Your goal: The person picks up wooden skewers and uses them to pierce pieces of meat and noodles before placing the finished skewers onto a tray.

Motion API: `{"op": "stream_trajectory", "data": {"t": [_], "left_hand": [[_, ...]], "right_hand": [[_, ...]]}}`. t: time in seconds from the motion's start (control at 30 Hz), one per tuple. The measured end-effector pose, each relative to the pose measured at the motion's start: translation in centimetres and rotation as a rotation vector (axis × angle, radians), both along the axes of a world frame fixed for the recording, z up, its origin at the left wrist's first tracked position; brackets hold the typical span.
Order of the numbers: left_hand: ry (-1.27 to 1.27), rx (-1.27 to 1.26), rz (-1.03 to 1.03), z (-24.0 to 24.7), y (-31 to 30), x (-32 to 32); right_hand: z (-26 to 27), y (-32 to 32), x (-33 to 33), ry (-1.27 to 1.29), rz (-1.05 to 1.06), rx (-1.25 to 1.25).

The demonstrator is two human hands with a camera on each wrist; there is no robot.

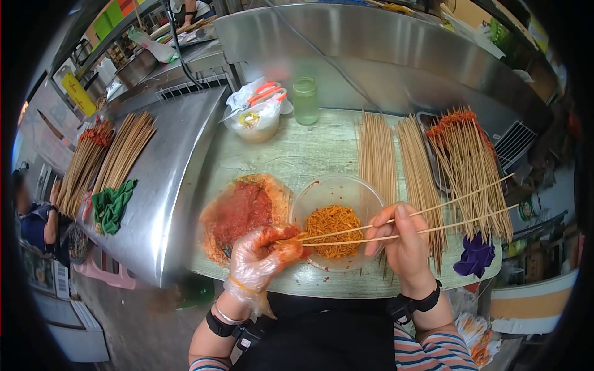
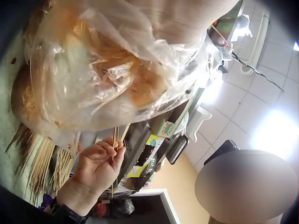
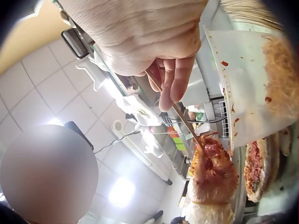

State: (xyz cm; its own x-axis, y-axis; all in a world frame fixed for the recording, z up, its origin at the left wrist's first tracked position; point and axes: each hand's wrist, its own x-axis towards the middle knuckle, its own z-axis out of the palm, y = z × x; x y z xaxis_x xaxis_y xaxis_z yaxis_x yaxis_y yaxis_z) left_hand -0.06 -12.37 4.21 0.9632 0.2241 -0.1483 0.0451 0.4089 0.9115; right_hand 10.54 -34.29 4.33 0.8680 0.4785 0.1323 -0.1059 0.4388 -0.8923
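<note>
My left hand (image 1: 257, 256), in a clear plastic glove smeared red and banded at the wrist, pinches the near ends of two thin wooden skewers (image 1: 461, 226). My bare right hand (image 1: 405, 241) holds both skewers between thumb and fingers; they spread apart toward the right. Under them, a clear round bowl (image 1: 337, 184) holds orange-brown shreds (image 1: 334, 226). Left of the bowl lies a mound of red paste (image 1: 244, 207), partly behind the gloved hand. In the right wrist view, red-coated gloved fingertips (image 3: 210, 156) meet a skewer's end; what is between them cannot be made out.
Bare skewer bundles (image 1: 378, 151) lie right of the bowl, beside a tray of red-tipped skewers (image 1: 455, 127) and a purple cloth (image 1: 475, 255). Behind stand a tub (image 1: 257, 127) with orange-handled scissors (image 1: 267, 93) and a green jar (image 1: 305, 102). More skewers (image 1: 124, 151) and a green cloth (image 1: 112, 205) lie left.
</note>
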Motion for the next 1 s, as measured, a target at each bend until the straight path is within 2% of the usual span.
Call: {"op": "stream_trajectory", "data": {"t": [0.3,0.43,0.63,0.83,1.0], "left_hand": [[-0.031,0.009,0.029,-0.9,0.6,-0.1],[-0.037,0.060,-0.011,-0.9,0.4,-0.1],[-0.032,0.092,0.000,-0.9,0.3,-0.3],[-0.042,0.138,0.010,-0.8,0.4,0.1],[-0.047,0.246,-0.003,-0.4,0.5,0.1]], "right_hand": [[1.2,-1.6,0.7,-0.019,-0.061,0.006],[1.7,-0.5,1.3,0.073,-0.105,0.055],[0.6,0.0,2.0,0.105,0.021,0.009],[0.6,-0.3,2.2,0.094,-0.001,0.028],[1.0,-0.1,2.0,0.073,-0.015,-0.065]]}}
